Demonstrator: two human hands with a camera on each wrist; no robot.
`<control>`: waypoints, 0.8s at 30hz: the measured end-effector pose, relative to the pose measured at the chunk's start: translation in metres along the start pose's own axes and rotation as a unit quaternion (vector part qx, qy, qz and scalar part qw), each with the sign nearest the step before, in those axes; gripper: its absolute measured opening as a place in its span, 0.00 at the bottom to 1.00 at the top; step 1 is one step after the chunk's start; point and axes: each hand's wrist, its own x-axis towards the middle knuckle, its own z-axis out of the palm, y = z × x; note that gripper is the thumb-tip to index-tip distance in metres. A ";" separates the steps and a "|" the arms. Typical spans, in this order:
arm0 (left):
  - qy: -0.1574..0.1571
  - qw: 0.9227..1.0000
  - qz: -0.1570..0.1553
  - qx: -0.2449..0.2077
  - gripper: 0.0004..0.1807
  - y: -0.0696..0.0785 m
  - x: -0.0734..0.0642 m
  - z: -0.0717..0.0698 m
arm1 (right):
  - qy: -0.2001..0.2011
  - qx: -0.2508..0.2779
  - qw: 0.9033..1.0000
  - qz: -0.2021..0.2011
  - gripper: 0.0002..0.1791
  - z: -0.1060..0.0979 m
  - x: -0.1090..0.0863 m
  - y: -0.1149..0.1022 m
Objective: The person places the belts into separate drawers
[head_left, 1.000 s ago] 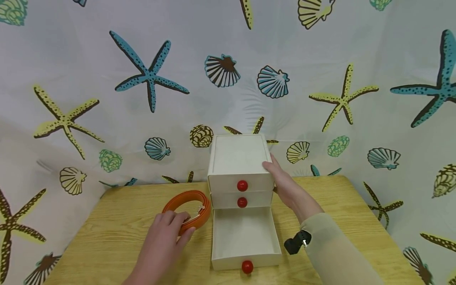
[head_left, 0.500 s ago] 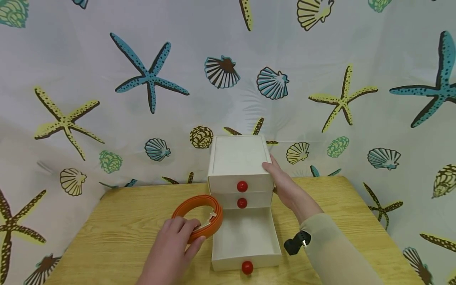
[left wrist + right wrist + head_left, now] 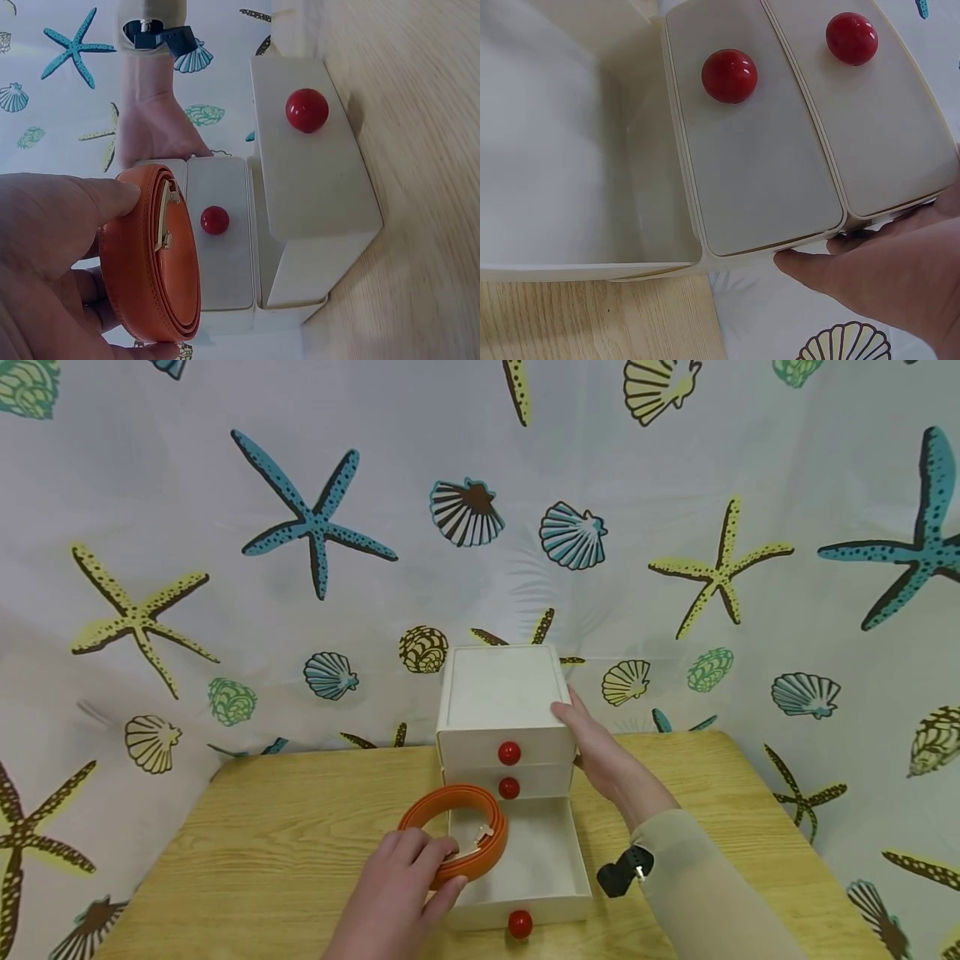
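Note:
My left hand (image 3: 401, 885) holds a coiled orange belt (image 3: 495, 843) by its near left side, thumb and fingers pinching the band. In the left wrist view, the belt (image 3: 124, 255) shows a metal buckle inside the coil. From the head, the coil overlaps the left part of the pulled-out bottom drawer (image 3: 540, 852) of a white drawer cabinet (image 3: 506, 689). The drawer's bare interior (image 3: 547, 165) shows in the right wrist view. My right hand (image 3: 611, 764) grips the cabinet's right side, thumb over the top edge, fingers against the side wall.
Two upper drawers with red knobs (image 3: 509, 753) are closed. The cabinet stands on a wooden table (image 3: 300, 827) near its back edge. Behind hangs a pale cloth (image 3: 487, 585) printed with starfish and shells. A black device (image 3: 626, 870) sits on the right wrist.
My left hand has carried the belt rightward and slightly nearer, from beside the cabinet to over the bottom drawer's left part. The right hand and the cabinet stay where they were.

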 end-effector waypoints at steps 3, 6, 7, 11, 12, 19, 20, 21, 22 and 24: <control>-0.002 1.000 0.008 -0.002 0.19 0.004 0.001 0.001 | 0.002 0.000 1.000 0.000 0.41 0.000 0.000 -0.001; -0.013 1.000 0.006 -0.009 0.19 0.009 0.002 0.003 | 0.001 0.003 1.000 -0.002 0.42 0.001 -0.001 -0.001; -0.018 1.000 0.006 -0.010 0.19 0.010 0.003 0.003 | 0.002 0.004 1.000 -0.001 0.42 0.001 -0.001 -0.002; -0.025 0.999 0.011 -0.017 0.19 0.014 0.004 0.004 | 0.001 0.005 1.000 -0.001 0.42 0.001 -0.001 -0.002; -0.024 0.999 0.015 -0.016 0.19 0.015 0.004 0.004 | 0.002 0.005 1.000 0.000 0.42 0.001 -0.001 -0.002; -0.007 0.999 0.041 -0.012 0.18 0.018 0.003 0.009 | 0.000 0.004 1.000 -0.005 0.42 0.000 0.000 0.000; -0.006 0.999 0.044 -0.012 0.17 0.018 0.004 0.010 | -0.001 0.004 1.000 -0.006 0.42 0.000 0.000 0.000; -0.007 0.999 0.045 -0.013 0.17 0.019 0.004 0.010 | 0.000 0.004 1.000 -0.006 0.42 0.000 0.000 0.000; -0.008 0.999 0.046 -0.014 0.18 0.020 0.004 0.011 | 0.000 0.004 1.000 -0.006 0.42 0.000 0.000 0.000; -0.009 0.999 0.051 -0.011 0.18 0.021 0.005 0.013 | 0.001 0.005 1.000 -0.005 0.42 0.000 0.000 0.000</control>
